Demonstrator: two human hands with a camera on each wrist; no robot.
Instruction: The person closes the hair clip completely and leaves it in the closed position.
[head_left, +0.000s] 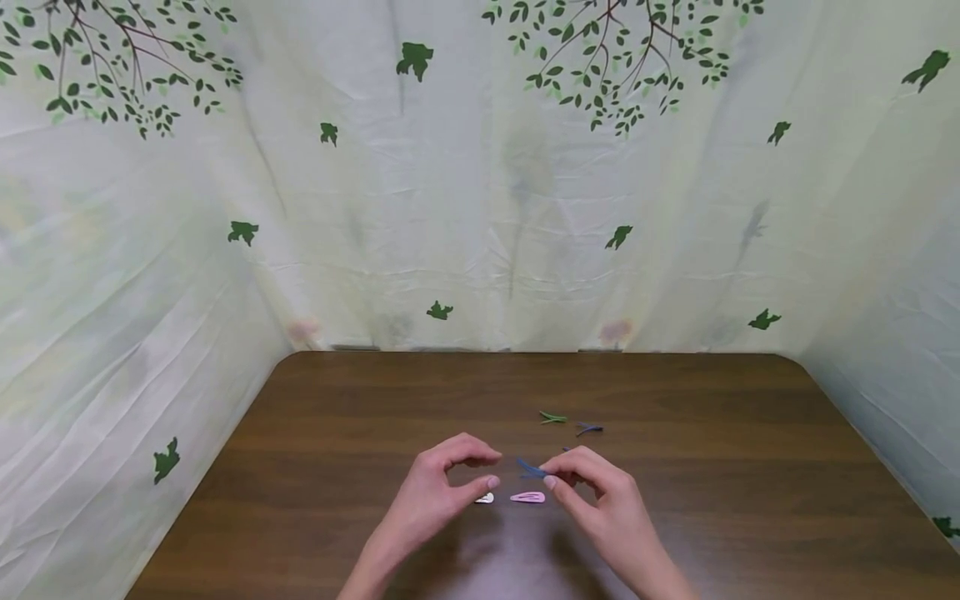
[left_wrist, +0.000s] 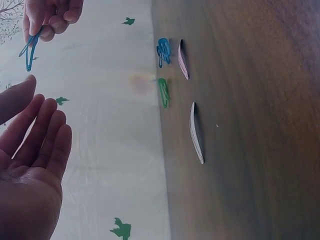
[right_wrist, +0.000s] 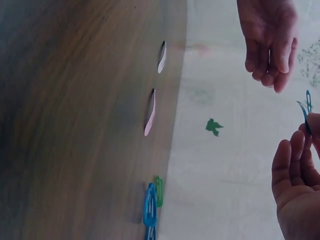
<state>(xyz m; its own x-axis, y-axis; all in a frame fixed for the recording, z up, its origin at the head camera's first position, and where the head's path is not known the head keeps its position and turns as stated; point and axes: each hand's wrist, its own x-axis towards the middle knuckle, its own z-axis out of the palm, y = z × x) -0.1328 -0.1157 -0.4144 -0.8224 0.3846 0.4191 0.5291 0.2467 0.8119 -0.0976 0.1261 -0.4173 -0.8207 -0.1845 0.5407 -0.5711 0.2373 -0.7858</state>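
My right hand [head_left: 603,496] pinches a blue snap hair clip [head_left: 531,469] between thumb and fingers, above the table. The clip is sprung apart, its two arms spread in a V, as the left wrist view shows. Facing it, my left hand [head_left: 442,483] holds nothing, thumb and fingers apart, a short gap from the clip's free end. Below the hands lie a pink snap clip [head_left: 528,497] and a white snap clip [head_left: 486,498], the white one partly hidden behind the left thumb in the head view.
Farther back on the brown wooden table [head_left: 337,467] lie a green clip [head_left: 553,417] and a blue clip [head_left: 590,428], both with arms spread. Another blue clip [right_wrist: 150,205] shows in the right wrist view. A pale leaf-patterned curtain [head_left: 465,208] surrounds the table's back and sides.
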